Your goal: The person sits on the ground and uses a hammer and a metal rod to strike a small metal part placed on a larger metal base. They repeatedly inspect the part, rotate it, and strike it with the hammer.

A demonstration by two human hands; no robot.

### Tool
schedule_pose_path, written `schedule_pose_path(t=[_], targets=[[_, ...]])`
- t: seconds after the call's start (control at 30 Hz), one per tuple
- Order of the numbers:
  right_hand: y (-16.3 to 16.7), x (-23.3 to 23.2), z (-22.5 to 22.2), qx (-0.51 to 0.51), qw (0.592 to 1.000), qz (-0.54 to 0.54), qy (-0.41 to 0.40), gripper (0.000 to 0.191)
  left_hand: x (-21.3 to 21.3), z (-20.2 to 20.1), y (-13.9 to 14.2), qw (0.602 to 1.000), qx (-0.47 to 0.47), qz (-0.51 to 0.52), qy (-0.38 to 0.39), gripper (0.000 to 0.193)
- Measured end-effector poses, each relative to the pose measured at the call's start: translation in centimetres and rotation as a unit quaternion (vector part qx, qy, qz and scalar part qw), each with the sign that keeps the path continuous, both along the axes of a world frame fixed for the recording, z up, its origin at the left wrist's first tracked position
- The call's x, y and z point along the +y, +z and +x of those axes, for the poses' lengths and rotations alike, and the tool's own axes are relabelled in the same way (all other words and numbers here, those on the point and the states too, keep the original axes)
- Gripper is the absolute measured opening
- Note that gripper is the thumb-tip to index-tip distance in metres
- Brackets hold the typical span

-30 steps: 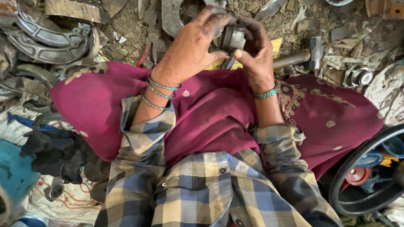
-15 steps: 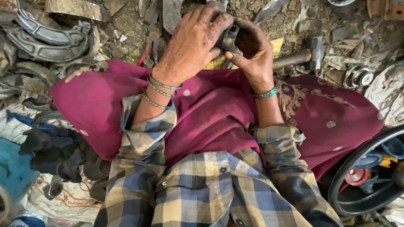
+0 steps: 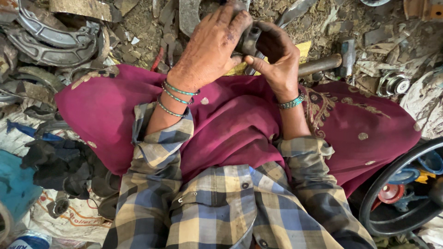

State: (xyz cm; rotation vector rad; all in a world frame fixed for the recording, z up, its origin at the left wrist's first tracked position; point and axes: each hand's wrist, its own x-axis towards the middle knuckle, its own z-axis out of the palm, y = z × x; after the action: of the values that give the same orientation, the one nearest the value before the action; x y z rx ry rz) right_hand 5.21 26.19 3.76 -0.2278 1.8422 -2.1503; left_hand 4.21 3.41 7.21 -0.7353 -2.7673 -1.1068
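A scrap workshop: worn brake shoes [image 3: 50, 39] (rusty), hammer [image 3: 330, 62], debris.

Over the last second the left hand [image 3: 210, 48] has slid further across the small dark metal part [image 3: 249, 40], its fingers [image 3: 235, 20] now covering most of it. The right hand [image 3: 274, 55] has turned, thumb pressed under the part.

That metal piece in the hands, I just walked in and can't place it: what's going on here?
A seated person grips a small dark metal part with both hands above a maroon cloth on their lap. The left hand wraps over it from above; the right hand cups it from the side. A hammer lies just beyond, among scrap metal on the dirt.
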Motion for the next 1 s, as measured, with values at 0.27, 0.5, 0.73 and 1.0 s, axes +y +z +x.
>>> schedule_pose_path(t=[0.27,0.5,0.73,1.0], targets=[[0.5,-0.2,-0.1,-0.028,0.998,0.026,-0.053,0.059,-0.1,-0.4,0.2,0.999,-0.025,0.004,0.026,0.076],[0.0,0.2,-0.2,-0.035,0.992,0.081,-0.094,0.057,-0.3,-0.6,0.3,0.999,0.007,0.028,0.013,0.057],[-0.4,0.4,-0.7,-0.113,0.983,-0.071,-0.123,0.056,-0.2,-0.6,0.5,0.999,-0.007,0.018,-0.026,0.03],[-1.2,1.0,-0.7,-0.184,0.965,-0.148,-0.115,0.05,0.4,-0.4,-0.5,0.997,0.06,0.02,0.032,0.024]])
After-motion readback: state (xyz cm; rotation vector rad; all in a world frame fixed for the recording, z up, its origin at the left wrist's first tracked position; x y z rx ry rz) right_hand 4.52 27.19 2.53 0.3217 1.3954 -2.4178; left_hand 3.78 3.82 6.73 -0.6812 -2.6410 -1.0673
